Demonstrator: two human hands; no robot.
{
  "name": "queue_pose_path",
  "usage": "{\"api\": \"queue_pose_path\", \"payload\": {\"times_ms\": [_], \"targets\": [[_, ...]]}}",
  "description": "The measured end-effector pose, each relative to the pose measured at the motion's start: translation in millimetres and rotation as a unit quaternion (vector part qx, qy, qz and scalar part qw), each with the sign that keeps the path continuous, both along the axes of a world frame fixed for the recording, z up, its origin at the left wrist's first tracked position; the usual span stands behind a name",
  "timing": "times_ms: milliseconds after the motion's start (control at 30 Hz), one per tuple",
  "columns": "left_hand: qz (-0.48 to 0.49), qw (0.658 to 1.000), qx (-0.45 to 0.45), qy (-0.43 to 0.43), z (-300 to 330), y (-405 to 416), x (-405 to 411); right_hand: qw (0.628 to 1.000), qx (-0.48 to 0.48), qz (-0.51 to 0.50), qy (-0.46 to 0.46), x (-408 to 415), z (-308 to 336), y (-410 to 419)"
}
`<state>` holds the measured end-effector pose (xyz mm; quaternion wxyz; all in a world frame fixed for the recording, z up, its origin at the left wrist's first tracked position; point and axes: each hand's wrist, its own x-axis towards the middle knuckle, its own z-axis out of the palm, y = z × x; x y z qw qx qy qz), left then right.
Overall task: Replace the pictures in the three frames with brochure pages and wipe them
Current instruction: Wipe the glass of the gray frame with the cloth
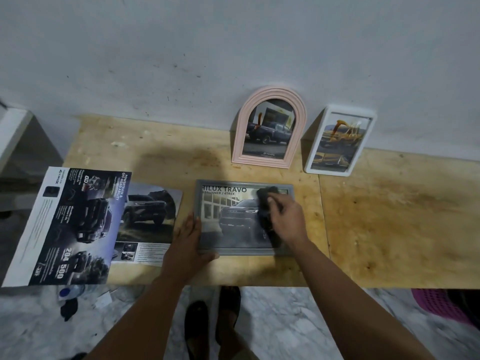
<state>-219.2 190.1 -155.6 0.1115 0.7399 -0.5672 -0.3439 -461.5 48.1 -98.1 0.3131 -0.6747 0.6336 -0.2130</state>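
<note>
A grey frame [244, 252] lies flat on the wooden desk [376, 216] at the centre of the picture, holding a brochure page with a dark truck and the words "HILUX TRAVO". The right hand [287, 216] holds a dark cloth [267, 211] with curled fingers and presses it on the right half of the glass. The left hand [188, 240] lies on the frame's lower left corner, fingers straight along the left edge and thumb along the bottom edge.

Behind it, in the upper middle, a pink arched frame [268, 126] leans against the wall [233, 48] with a picture of a dark pickup inside. Just to its right a white rectangular frame [340, 141] also leans on the wall, showing a yellow vehicle.

At the left of the picture an open brochure [70, 224] lies on the desk, its outer page hanging over the desk's edge; another page with a truck photo [150, 216] lies between it and the grey frame, partly under the left hand.

Below the desk's edge, the person's feet in dark sandals [207, 323] stand on a marbled floor [298, 320]. A pink basket [439, 305] sits at the lower right.
</note>
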Motion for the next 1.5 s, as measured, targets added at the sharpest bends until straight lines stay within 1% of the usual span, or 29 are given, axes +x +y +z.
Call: {"api": "queue_pose_path", "payload": {"times_ms": [33,67,133,167,267,333,400,433,500,533,600,667,733,800,900,967,1067,1133,1200,1233,1267,1300,1333,1367,1433,1467,1500], "targets": [[0.001,1.000,0.001,-0.001,-1,0,0,0.999,-0.028,-0.017,0.040,-5,-7,-4],[0.000,1.000,0.000,-0.002,-1,-1,0,0.996,-0.035,-0.019,0.082,-6,-15,-4],[-0.001,1.000,0.001,-0.005,-2,-1,0,0.988,-0.025,0.012,0.149,2,-32,8],[0.000,1.000,-0.001,-0.005,-2,-1,0,0.986,-0.026,0.031,0.160,11,-38,20],[0.004,1.000,-0.011,-0.009,-3,0,-1,0.990,-0.026,0.062,0.128,42,-49,56],[0.003,1.000,-0.014,-0.013,-4,1,-1,0.988,-0.024,0.106,0.112,57,-48,74],[0.003,1.000,-0.018,-0.012,-2,1,-1,0.982,-0.013,0.164,0.089,60,-44,76],[0.001,1.000,-0.018,-0.010,0,1,-1,0.982,0.012,0.173,0.070,59,-37,67],[0.000,1.000,-0.017,0.004,4,1,1,0.986,0.080,0.141,0.029,53,-19,43],[-0.001,1.000,-0.013,0.013,6,1,4,0.991,0.079,0.109,0.024,49,-11,29],[-0.008,1.000,-0.007,0.017,11,1,9,0.998,0.016,0.045,0.042,43,0,0],[-0.023,1.000,-0.008,0.002,11,0,15,0.997,-0.029,0.029,0.072,48,2,-19],[-0.029,1.000,-0.003,-0.003,10,-2,18,0.991,-0.021,0.068,0.111,66,-11,-22],[-0.025,1.000,0.002,0.002,8,-3,18,0.979,-0.020,0.131,0.153,88,-28,-13],[-0.013,1.000,0.001,0.000,7,-3,18,0.963,-0.038,0.194,0.180,119,-38,14],[-0.006,1.000,0.006,0.002,6,-4,18,0.945,-0.034,0.258,0.200,128,-41,33],[-0.003,1.000,0.005,0.012,7,-5,18,0.941,-0.030,0.284,0.178,114,-46,64],[-0.006,1.000,0.008,0.006,8,-4,18,0.934,-0.017,0.322,0.154,99,-50,70],[-0.011,1.000,0.010,0.000,8,-3,19,0.922,0.032,0.369,0.116,90,-31,67],[-0.017,1.000,0.010,-0.005,9,-3,18,0.920,0.083,0.372,0.086,85,-18,64],[-0.021,1.000,0.013,-0.009,11,-3,18,0.922,0.152,0.353,0.048,79,-6,61],[-0.023,1.000,0.015,-0.010,13,-3,17,0.923,0.230,0.308,0.001,69,4,58],[-0.021,1.000,0.021,-0.009,16,-4,17,0.924,0.292,0.241,-0.051,56,13,57],[-0.022,0.999,0.028,-0.008,18,-6,16,0.923,0.330,0.167,-0.107,41,22,56],[-0.032,0.999,0.039,-0.010,23,-11,14,0.913,0.344,-0.005,-0.221,6,37,56],[-0.037,0.998,0.042,-0.013,24,-14,12,0.901,0.329,-0.089,-0.268,-14,42,54],[-0.037,0.998,0.047,-0.015,26,-16,10,0.882,0.312,-0.168,-0.312,-36,45,53]]}}
